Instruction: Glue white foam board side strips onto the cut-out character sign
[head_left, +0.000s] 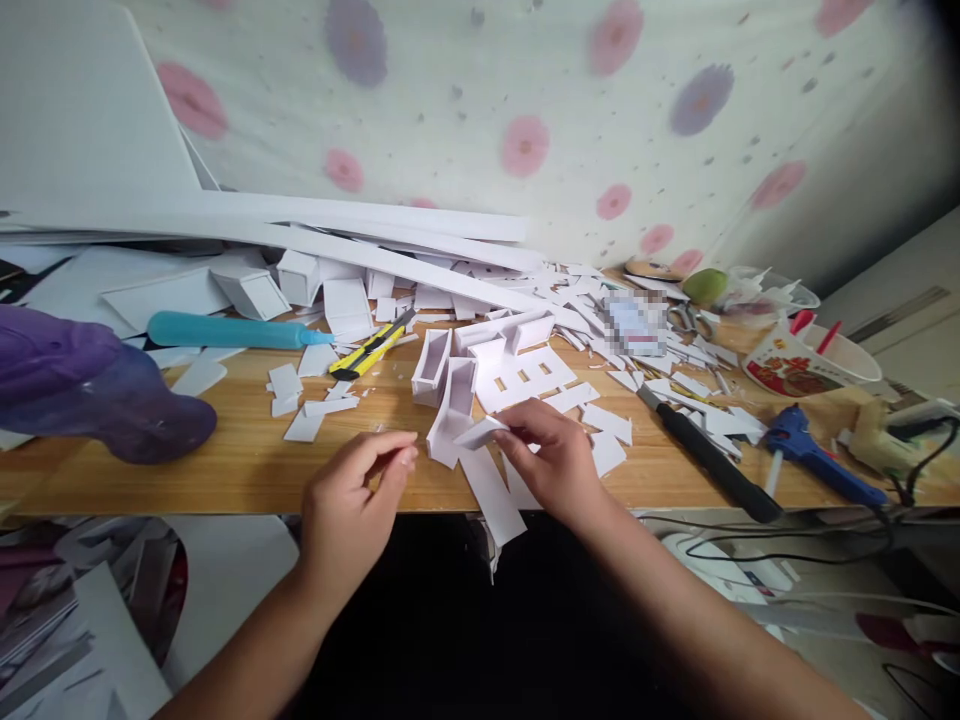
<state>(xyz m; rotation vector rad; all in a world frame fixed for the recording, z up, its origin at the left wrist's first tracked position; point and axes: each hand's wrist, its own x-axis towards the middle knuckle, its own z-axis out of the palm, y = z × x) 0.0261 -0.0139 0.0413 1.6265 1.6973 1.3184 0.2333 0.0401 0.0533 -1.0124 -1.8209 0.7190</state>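
Observation:
My right hand [551, 455] pinches a small white foam board piece [480, 433] between thumb and fingers. Just under that piece is a small open box form [454, 405] built from white board, with a second one [431, 368] behind its left side. A panel with cut-out windows [525, 375] lies flat beyond my right hand. Left of the box forms, my left hand [356, 495] hovers near the table edge, thumb and index tips brought together. Whatever they may hold is too small to make out. A white strip [493, 495] sticks out past the table's front edge.
A yellow utility knife [371, 345] and a turquoise tube [229, 330] lie at left, near a purple bag-like object [97, 385]. On the right are a black-handled tool [709, 455], a blue glue gun [821, 455] and a paper bowl [814, 355]. White scraps cover the back.

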